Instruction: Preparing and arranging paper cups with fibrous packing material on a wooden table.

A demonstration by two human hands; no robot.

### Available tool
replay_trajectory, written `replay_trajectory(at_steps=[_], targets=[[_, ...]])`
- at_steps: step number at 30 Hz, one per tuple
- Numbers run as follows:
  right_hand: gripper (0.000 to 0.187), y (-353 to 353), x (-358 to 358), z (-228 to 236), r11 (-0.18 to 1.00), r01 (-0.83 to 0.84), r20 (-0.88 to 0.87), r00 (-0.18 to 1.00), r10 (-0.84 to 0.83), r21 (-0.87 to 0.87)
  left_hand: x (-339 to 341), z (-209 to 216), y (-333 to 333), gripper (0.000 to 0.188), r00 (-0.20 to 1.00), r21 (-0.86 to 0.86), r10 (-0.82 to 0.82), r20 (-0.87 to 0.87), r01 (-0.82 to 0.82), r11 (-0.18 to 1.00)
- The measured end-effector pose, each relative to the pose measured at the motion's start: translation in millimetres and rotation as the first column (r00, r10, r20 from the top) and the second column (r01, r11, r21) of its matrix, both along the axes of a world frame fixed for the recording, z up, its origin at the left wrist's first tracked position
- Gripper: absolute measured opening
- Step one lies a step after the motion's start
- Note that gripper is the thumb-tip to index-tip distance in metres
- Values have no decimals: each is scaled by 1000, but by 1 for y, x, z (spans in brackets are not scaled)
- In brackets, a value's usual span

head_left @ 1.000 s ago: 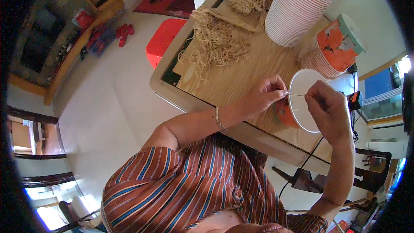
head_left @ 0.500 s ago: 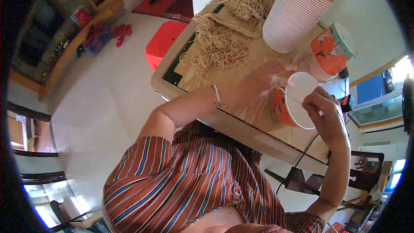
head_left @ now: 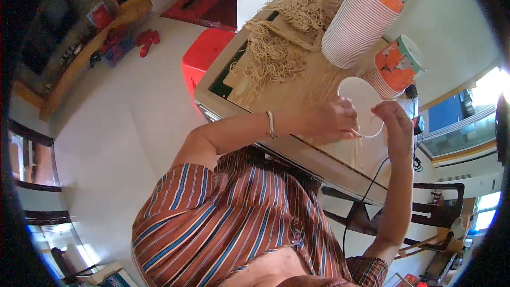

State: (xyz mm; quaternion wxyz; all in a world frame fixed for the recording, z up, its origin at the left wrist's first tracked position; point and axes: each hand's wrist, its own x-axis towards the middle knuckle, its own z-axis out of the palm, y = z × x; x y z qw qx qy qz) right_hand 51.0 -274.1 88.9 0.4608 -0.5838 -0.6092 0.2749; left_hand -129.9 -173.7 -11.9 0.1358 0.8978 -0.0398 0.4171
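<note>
A paper bucket (head_left: 361, 91) with a white inside and white rim sits near the right end of the wooden tabletop, its mouth tilted toward me. My left hand (head_left: 336, 119), with a bangle on the wrist, is closed at the bucket's near left rim, its fingers curled and partly hiding the bucket's side. Over the right rim, my right hand (head_left: 397, 119) pinches a thin cord (head_left: 370, 122) between thumb and fingertips. The cord runs toward my left fingers, which seem to hold its other end; the exact grip there is hard to see.
Bundles of tan cord (head_left: 276, 56) lie on the table's far left. Behind the bucket stand a tall stack of paper buckets (head_left: 358, 24) and a shorter orange stack (head_left: 393, 69). A red stool (head_left: 204, 50) is beside the table. A black cable (head_left: 366, 194) hangs over the front edge.
My left hand has come down and right to the bucket's near rim, its fingers now closed. My right hand has risen slightly. The view has shifted a little.
</note>
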Motion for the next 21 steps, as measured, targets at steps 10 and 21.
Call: replay_trajectory(at_steps=[10, 21], targets=[[31, 13, -13, -4, 993, -67, -543, 833, 108, 95, 24, 40, 25, 37, 996, -320, 45, -79, -68, 945], [33, -24, 44, -21, 998, 39, -732, 682, 1, 38, 0, 72, 98, 24, 975, -96, 52, -217, -74, 993]])
